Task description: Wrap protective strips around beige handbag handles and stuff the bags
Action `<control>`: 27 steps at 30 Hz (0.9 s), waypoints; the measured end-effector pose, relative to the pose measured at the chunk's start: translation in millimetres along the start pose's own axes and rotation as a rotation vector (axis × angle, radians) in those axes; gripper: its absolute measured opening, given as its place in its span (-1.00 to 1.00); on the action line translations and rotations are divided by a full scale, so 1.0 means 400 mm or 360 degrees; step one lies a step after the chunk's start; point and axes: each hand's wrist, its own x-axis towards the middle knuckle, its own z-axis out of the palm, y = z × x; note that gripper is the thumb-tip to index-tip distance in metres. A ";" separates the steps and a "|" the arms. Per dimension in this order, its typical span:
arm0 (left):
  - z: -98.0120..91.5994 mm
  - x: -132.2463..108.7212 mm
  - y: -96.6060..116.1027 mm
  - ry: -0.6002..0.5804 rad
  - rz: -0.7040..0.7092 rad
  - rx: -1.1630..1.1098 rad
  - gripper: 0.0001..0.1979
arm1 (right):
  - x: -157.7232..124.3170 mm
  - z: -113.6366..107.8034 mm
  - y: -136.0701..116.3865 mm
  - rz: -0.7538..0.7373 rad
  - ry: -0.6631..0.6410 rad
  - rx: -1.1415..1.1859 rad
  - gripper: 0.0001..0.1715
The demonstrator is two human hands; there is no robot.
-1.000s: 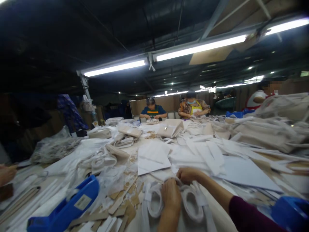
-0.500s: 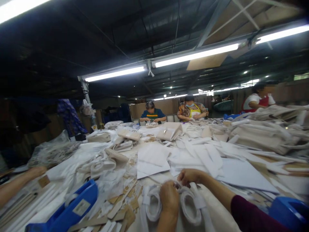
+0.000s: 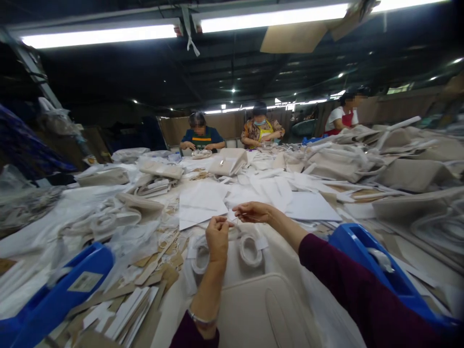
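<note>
Both hands lift off the rolled loops and part around a thin strand

Half a second ago both hands were down between the two rolled loops; now they are raised above them and farther forward. The head camera has swung too, so more of the pale bag (image 3: 250,309) shows below, along with more of the blue tape dispenser (image 3: 348,246) on the right.

From the head view, the left hand (image 3: 217,241) has its fingertips pinched together on a thin strand (image 3: 255,222). The right hand (image 3: 255,211) is just beside it, the two hands apart, fingers reaching toward the left; the strand passes close under them, but whether they grip it cannot be told. A bracelet (image 3: 201,320) circles the left wrist, and both sleeves are dark purple.

The bag lies directly below the hands, in front of the person, its rounded panel nearest the camera. Beyond the panel sit a left rolled loop (image 3: 199,270), partly behind the left hand, and a right rolled loop (image 3: 252,263), both in whitish wrapping.

A white sheet (image 3: 199,203) lies just past the hands. To the left are cardboard scraps (image 3: 166,275) and another blue dispenser (image 3: 87,280); to the right, a heap of beige bags (image 3: 337,159). Three co-workers are in the background, past the far side of the worktable.
</note>
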 end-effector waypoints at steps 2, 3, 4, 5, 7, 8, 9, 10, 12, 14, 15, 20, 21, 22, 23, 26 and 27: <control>-0.001 0.004 -0.009 0.0029 0.0009 -0.0130 -0.87 | 0.005 0.003 0.012 -0.0105 -0.0008 0.0033 -0.65; -0.001 0.006 -0.011 0.0042 0.0006 -0.0174 -0.86 | 0.007 0.006 0.017 -0.0140 -0.0013 0.0033 -0.61; -0.001 0.006 -0.013 0.0051 -0.0003 -0.0211 -0.85 | 0.007 0.009 0.022 -0.0165 -0.0007 0.0024 -0.59; -0.001 0.006 -0.012 0.0053 -0.0016 -0.0244 -0.85 | 0.006 0.012 0.026 -0.0177 0.0009 0.0003 -0.58; 0.001 0.005 -0.009 0.0058 -0.0057 -0.0313 -0.85 | 0.002 0.018 0.033 -0.0177 0.0074 -0.0045 -0.62; 0.002 0.004 -0.006 0.0065 -0.0079 -0.0355 -0.84 | -0.002 0.021 0.036 -0.0175 0.0116 -0.0059 -0.67; 0.002 0.003 -0.003 0.0070 -0.0100 -0.0396 -0.84 | -0.007 0.024 0.037 -0.0179 0.0154 -0.0071 -0.72; 0.003 0.002 0.001 0.0077 -0.0117 -0.0434 -0.83 | -0.012 0.027 0.038 -0.0184 0.0184 -0.0088 -0.74; 0.003 0.000 0.008 0.0086 -0.0141 -0.0486 -0.81 | -0.021 0.035 0.039 -0.0192 0.0210 -0.0159 -0.67; 0.003 -0.002 0.015 0.0093 -0.0172 -0.0510 -0.77 | -0.028 0.045 0.039 -0.0203 0.0202 -0.0298 -0.61; 0.003 -0.004 0.019 0.0100 -0.0190 -0.0522 -0.76 | -0.030 0.050 0.039 -0.0209 0.0200 -0.0378 -0.60; 0.004 -0.008 0.031 0.0140 -0.0247 -0.0559 -0.64 | -0.022 0.067 0.023 -0.0183 0.0267 -0.0778 -0.66; 0.005 -0.008 0.031 0.0143 -0.0251 -0.0556 -0.62 | -0.018 0.067 0.016 -0.0154 0.0274 -0.0852 -0.68; 0.004 -0.007 0.030 0.0147 -0.0254 -0.0552 -0.60 | -0.014 0.068 0.008 -0.0124 0.0267 -0.0930 -0.70; 0.004 -0.006 0.028 0.0152 -0.0257 -0.0545 -0.59 | -0.010 0.069 -0.001 -0.0098 0.0240 -0.1017 -0.73; 0.004 -0.003 0.021 0.0166 -0.0249 -0.0470 -0.58 | 0.007 0.081 -0.033 -0.0053 0.0087 -0.1302 -0.78; 0.005 -0.004 0.020 0.0157 -0.0225 -0.0408 -0.59 | 0.013 0.088 -0.043 -0.0036 0.0039 -0.1395 -0.80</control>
